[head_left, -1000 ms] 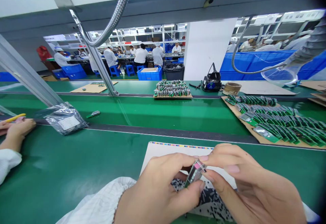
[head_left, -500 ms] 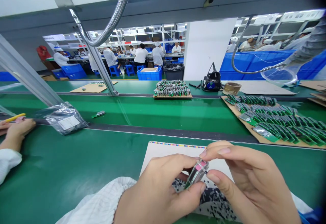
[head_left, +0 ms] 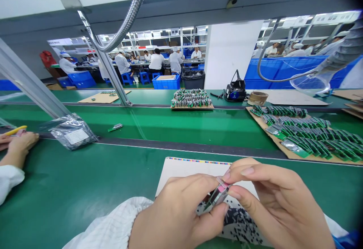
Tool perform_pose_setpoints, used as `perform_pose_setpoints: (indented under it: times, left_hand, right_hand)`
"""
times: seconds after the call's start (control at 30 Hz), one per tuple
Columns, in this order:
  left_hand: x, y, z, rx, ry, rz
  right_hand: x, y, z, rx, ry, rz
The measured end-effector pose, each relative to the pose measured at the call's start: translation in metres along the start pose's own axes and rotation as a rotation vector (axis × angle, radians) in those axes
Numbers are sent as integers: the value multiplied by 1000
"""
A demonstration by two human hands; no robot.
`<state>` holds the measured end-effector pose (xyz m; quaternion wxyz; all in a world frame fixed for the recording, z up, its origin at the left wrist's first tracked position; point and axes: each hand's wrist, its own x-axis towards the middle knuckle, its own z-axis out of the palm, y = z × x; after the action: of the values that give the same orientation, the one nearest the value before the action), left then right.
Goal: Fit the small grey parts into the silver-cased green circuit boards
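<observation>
Lower centre: the left hand [head_left: 172,215] and right hand [head_left: 276,200] grip a pink-topped module [head_left: 219,193] firmly, above a white sheet [head_left: 181,173] strewn with black pieces [head_left: 238,222] (rows of green modules [head_left: 300,135] sit on a cardboard sheet [head_left: 317,159], far right).

A printed sheet [head_left: 193,169] lay on the desk [head_left: 70,192] at 12 o'clock; a tray of circuit boards [head_left: 306,137] sat at 2 o'clock; a plastic bag [head_left: 73,133] lay at 10 o'clock.

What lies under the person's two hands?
A white sheet with a coloured strip along its far edge lies under the left hand and right hand, which pinch a pink-topped component. Small black pieces dot the sheet's near part; what is directly beneath the palms is hidden.
</observation>
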<state>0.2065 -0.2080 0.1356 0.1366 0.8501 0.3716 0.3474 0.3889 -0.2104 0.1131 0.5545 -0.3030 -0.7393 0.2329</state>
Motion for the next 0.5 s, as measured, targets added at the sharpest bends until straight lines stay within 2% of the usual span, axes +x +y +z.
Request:
perform_pose_setpoints:
  times: [0.33, 0.5]
  left_hand:
    - [2, -2, 2, -14, -32, 64]
    - [-1, -8, 5, -29, 8, 7]
  right_hand:
    - [2, 0, -2, -21, -16, -3]
    - [3, 4, -8, -103, -67, 32]
